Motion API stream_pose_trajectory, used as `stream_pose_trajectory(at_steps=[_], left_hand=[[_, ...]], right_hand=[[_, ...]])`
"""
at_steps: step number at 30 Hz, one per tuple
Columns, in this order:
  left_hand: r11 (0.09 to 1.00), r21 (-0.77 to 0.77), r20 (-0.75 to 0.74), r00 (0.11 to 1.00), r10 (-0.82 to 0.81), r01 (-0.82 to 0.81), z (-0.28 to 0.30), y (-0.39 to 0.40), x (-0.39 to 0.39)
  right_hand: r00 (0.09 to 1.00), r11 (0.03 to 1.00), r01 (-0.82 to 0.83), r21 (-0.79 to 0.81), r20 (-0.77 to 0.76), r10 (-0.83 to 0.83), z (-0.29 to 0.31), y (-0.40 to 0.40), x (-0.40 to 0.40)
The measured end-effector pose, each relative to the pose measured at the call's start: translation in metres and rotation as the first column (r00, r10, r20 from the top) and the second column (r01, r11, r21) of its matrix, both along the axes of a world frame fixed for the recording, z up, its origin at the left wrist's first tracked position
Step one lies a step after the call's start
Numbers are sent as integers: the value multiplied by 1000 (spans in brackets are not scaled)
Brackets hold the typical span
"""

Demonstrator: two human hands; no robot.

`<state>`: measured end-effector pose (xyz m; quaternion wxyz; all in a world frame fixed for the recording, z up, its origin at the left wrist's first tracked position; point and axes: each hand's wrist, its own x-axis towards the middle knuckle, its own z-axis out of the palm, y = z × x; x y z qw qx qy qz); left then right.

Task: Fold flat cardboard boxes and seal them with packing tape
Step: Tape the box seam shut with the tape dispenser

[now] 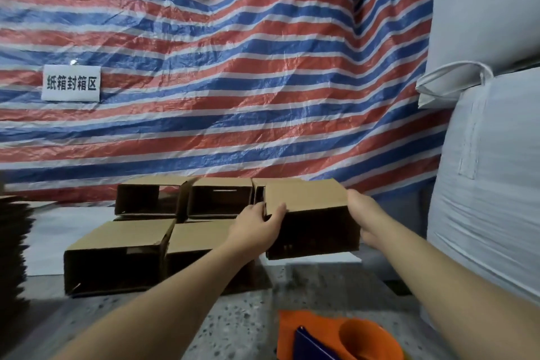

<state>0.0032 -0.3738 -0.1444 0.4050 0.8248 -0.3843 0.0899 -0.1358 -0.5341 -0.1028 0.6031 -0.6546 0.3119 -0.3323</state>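
Observation:
I hold a brown cardboard box [309,199] between both hands, a little above the floor, its dark open side facing me. My left hand [257,223] grips its left edge with the fingers curled over the top corner. My right hand [363,213] grips its right side. Several other folded boxes stand to the left in two rows: the nearest one [117,254] in front, another [198,242] partly behind my left forearm, and two at the back [146,199] [222,199]. An orange tape dispenser [336,336] lies on the floor near me.
A stack of flat cardboard [13,245] rises at the left edge. A striped red, white and blue tarp [233,82] with a white sign [71,83] hangs behind. Big white bulk sacks [491,184] fill the right side. The floor [233,316] is speckled concrete, with a white sheet [58,237] under the boxes.

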Motion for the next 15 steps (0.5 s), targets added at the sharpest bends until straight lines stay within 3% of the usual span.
stream_pose_trajectory(at_steps=[4,7,11,15], left_hand=[[980,173,43,995,91,-97,-36,-8,24],[938,279,182,971,158,-205,-57,-10,35],[935,240,361,918,163,-261,-72,-4,43],[940,240,403,906,131,-243,-80,2,50]], right_hand=[[998,997,-50,60,-44,52,-43,-24,31],[990,988,-118,100,-68,125,-66,-34,47],[986,990,-110,91,-116,120,-83,-47,63],[971,986,-144,79,-182,156,-90,-49,75]])
